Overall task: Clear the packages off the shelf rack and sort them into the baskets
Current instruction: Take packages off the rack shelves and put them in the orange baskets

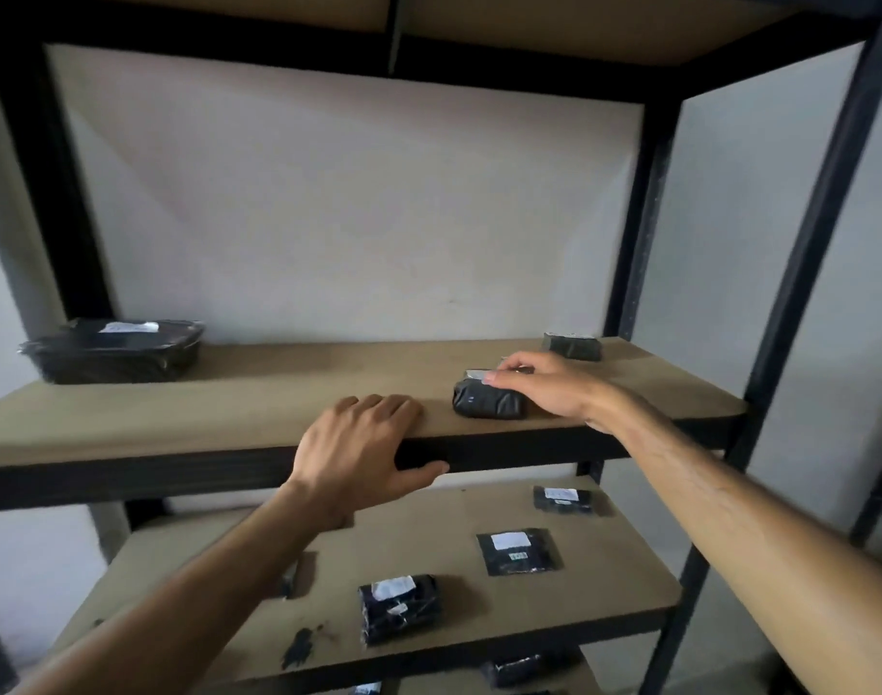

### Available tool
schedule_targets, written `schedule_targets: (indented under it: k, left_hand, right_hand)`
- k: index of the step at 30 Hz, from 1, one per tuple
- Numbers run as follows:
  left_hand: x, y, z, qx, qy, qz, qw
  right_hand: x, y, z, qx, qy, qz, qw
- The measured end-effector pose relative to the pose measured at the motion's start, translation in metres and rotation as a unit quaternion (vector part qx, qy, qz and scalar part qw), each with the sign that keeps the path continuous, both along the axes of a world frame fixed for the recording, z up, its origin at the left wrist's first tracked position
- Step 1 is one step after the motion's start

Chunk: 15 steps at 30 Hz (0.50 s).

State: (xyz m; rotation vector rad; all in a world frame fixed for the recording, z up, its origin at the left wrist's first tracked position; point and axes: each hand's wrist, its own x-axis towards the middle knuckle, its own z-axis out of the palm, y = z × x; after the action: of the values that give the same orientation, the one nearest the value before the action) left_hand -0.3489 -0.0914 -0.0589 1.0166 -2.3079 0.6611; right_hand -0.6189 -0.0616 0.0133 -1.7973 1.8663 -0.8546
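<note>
Right hand (pixel 554 391) is on the small black package (pixel 486 399) near the front edge of the middle shelf (pixel 228 408), toward its right end; thumb and fingers (pixel 516 363) curl over its top and right side, so it is grasping the package, though the hold looks shallow, mostly on the top. Left hand (pixel 363 443) holds no package: fingers lie over the front edge of the same shelf, thumb under the lip, bracing. Risks, as a guess: the wrap looks slick, so a top-only pinch could let the package slip and drop onto the lower shelf (pixel 604 584) or past the front edge; dragging it forward could tip it off the edge; the wrist crosses the shelf near the far-right package (pixel 571 345), which sits near the back right corner and could get nudged on the pull-out; leaning on the left hand might rock the rack (pixel 800 253). Counts: middle shelf, 3 packages, namely the big flat one (pixel 112 351) at the back left, the held one, and the small one at back right. Lower shelf, 3 clear labelled packages (pixel 563 499) (pixel 519 551) (pixel 398 608), plus a thin dark item at the left arm, partly hidden, can't tell what. More packages show below that, blurred, count unclear. No baskets in view. 2 hands.
</note>
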Motion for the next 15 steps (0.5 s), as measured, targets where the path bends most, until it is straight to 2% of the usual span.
schedule_targets:
  k: [4,8,12,15]
  left_hand:
    - [-0.009,0.008,-0.005,-0.015,0.04,0.041,0.998]
    - [-0.014,0.012,-0.005,-0.015,0.061,0.059,0.996]
    - [-0.016,0.018,0.001,0.016,0.046,0.077,0.996]
    - [-0.016,0.026,0.008,0.061,0.046,0.064,0.995]
  right_hand:
    - [-0.009,-0.002,-0.02,-0.093,-0.066,0.067,0.991]
    - [-0.015,0.003,-0.029,-0.184,-0.11,0.143,0.966]
    - [-0.023,0.01,-0.029,-0.204,-0.118,0.17,0.957]
    - [-0.02,0.02,-0.024,-0.208,-0.156,0.186,0.947]
